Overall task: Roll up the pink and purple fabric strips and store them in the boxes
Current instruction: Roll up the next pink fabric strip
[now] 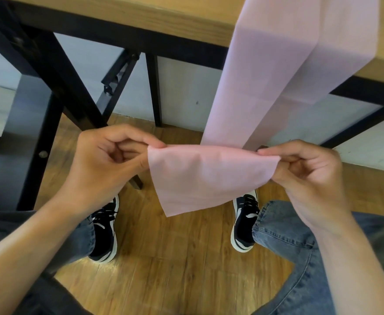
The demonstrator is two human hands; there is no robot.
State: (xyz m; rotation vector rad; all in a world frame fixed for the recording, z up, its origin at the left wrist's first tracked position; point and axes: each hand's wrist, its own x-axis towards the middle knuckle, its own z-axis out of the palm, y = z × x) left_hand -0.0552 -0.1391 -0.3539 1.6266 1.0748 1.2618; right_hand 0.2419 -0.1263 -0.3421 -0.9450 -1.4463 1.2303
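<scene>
A long pink fabric strip (211,176) hangs down from the wooden table top (141,12) at the upper right and reaches my hands below the table edge. My left hand (109,160) pinches the strip's left edge between thumb and fingers. My right hand (307,169) pinches its right edge the same way. The strip's free end folds over between my hands and hangs toward the floor. No purple strip and no box is in view.
The table's black metal frame and legs (56,71) stand ahead and to the left. A white wall lies behind them. Below are the wooden floor (175,258), my jeans-clad legs and two black-and-white shoes (104,230).
</scene>
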